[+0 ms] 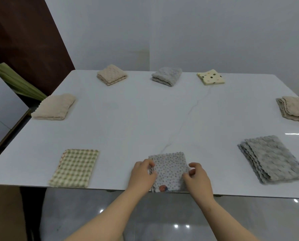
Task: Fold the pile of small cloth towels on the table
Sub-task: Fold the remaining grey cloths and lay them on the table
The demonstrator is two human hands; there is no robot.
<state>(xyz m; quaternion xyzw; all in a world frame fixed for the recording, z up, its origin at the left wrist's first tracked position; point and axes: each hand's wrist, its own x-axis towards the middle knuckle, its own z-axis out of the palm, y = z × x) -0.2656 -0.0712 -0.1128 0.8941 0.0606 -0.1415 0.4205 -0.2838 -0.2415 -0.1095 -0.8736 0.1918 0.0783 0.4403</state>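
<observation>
The grey dotted towel (169,169) lies between both hands at the near edge of the desk (145,119). The left hand (141,173) grips its left edge with curled fingers. The right hand (197,176) pinches its right edge. A checked towel (74,167) lies further left of the left hand.

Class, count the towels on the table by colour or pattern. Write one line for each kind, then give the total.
beige towels: 3
grey towels: 2
cream spotted towel: 1
green checked towel: 1
grey dotted towel: 1
Total: 8
</observation>
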